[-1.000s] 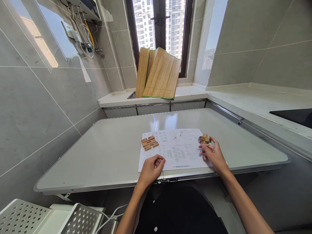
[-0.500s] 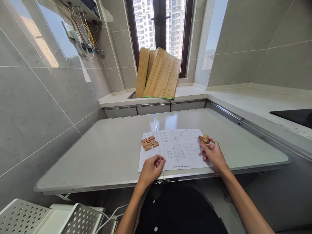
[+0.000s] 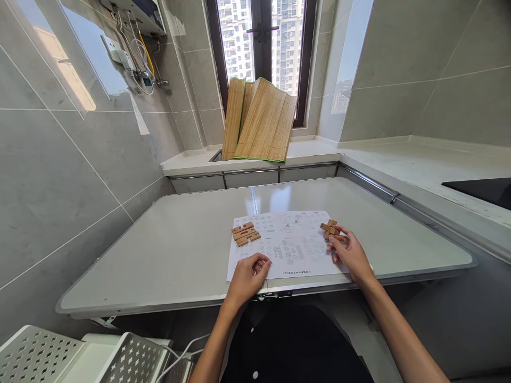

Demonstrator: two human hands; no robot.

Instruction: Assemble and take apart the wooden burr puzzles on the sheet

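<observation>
Just left of centre, the notched wooden pieces (image 3: 245,234) are lying at the left edge of the paper sheet (image 3: 295,246), risking scattering if dragged paper is shifting them; right of centre, the wooden cluster (image 3: 330,229) could be dropping if the fingertip hold is loosening. At lower centre, the left hand (image 3: 248,274) is resting curled, its contents impossible to tell; farther right, the right hand (image 3: 350,256) is pinching the cluster.

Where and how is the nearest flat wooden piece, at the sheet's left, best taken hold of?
Probably by its short ends, from above on the near side: the nearest wooden piece lies flat on the sheet, both ends exposed, while its far long edge sits close beside the next piece, leaving little room.
</observation>
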